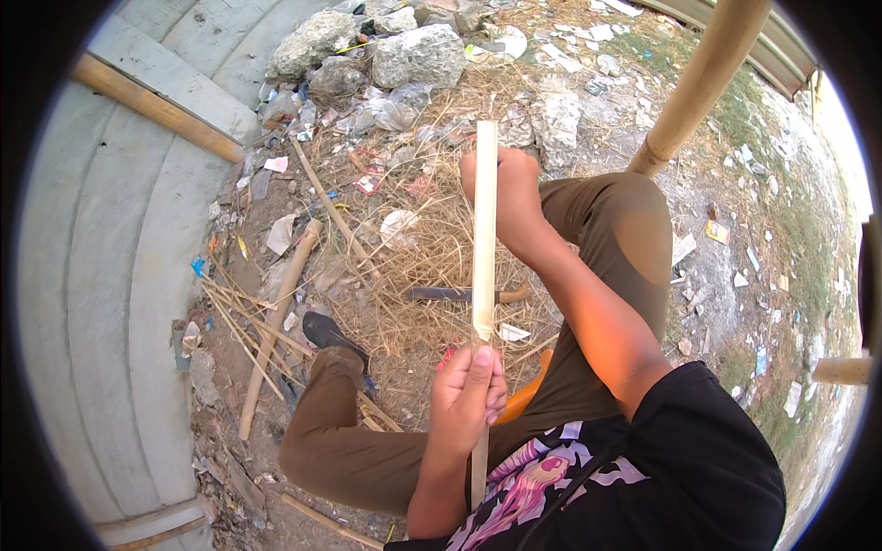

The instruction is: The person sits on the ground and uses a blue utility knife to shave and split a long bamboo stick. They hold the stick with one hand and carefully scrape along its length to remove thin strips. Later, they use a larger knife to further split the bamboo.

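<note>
A long split bamboo strip (pixel 484 230) stands lengthwise in front of me, its pale face toward me and its lower end against my lap. My left hand (pixel 469 390) is closed round its lower part, thumb on the front. Farther up, my right hand (pixel 512 188) makes a fist behind and beside the strip's right edge. A small dark bluish bit shows by its fingers, but what it grips is hidden. On the ground beyond my left hand lies a knife (pixel 446 294) with a dark blade and wooden handle, partly covered by the strip.
A bamboo pole (pixel 282 321) and several thin bamboo sticks (pixel 243 308) lie to the left, near a grey wall (pixel 119 257). Dry shavings (pixel 427 239) cover the ground ahead. Rocks (pixel 418 57) lie at the back; an upright bamboo post (pixel 694 87) stands at the right.
</note>
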Demonstrator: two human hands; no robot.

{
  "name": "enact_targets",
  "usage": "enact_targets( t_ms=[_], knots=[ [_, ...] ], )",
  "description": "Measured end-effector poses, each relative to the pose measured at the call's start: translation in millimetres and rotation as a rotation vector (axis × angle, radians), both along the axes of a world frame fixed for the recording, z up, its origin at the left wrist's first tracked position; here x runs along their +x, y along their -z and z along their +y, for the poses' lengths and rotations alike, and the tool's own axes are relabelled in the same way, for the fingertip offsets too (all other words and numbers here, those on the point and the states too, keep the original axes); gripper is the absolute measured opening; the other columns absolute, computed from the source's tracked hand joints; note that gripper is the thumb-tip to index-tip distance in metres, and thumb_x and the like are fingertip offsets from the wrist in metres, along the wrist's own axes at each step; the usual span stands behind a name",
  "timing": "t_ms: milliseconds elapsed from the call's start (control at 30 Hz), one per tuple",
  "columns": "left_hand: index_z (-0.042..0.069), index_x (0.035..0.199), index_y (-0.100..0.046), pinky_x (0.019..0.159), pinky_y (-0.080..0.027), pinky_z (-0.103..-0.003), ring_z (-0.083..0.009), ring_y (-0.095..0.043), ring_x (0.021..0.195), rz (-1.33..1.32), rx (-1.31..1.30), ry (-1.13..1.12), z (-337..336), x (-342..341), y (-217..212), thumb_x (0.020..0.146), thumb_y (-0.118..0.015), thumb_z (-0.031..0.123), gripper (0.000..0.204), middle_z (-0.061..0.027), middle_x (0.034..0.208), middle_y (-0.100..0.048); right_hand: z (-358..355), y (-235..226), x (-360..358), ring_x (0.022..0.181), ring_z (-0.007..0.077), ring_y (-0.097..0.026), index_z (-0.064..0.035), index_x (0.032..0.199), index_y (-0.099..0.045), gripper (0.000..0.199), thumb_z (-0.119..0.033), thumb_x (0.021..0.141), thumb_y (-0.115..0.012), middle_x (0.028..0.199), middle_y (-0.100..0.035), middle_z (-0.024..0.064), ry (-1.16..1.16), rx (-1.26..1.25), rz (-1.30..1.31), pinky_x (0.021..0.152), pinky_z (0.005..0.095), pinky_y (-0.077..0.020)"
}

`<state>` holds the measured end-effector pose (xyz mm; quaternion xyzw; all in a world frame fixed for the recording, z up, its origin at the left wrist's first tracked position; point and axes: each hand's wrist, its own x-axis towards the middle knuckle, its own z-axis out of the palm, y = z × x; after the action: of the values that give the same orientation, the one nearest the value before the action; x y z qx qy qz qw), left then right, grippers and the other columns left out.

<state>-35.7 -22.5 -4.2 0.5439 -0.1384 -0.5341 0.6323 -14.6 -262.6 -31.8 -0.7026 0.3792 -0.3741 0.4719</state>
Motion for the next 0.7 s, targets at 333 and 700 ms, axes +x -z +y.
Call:
enact_targets(
  t_ms=[333,700],
  knots=[
    [0.006,0.090,-0.049,0.043,-0.030,-0.020,-0.0042,-0.033,0.047,-0.081,-0.066,-0.264,20,40,-16,0.110,-0.044,0.030,0.031,0.0029,0.059,-0.038,107,33,11,0.056,0.0360,-0.062,-0.0069,0.075,-0.064,0.010,-0.011,0.077,-0.073,0.060,-0.060,0.0133,-0.400,-0.271,-0.120,0.053,0.0439,-0.0492],
    [0.008,0.088,-0.044,0.037,-0.024,-0.022,-0.0049,-0.026,0.042,0.052,-0.164,-0.197,17,39,-9,0.111,-0.039,0.032,0.034,0.0039,0.055,-0.030,84,25,10,0.047,0.0278,-0.056,-0.0081,0.067,-0.051,0.026,0.000,0.087,-0.065,0.055,-0.050,0.0086,-0.295,-0.686,-0.199,0.044,0.0384,-0.0421]
  ],
)
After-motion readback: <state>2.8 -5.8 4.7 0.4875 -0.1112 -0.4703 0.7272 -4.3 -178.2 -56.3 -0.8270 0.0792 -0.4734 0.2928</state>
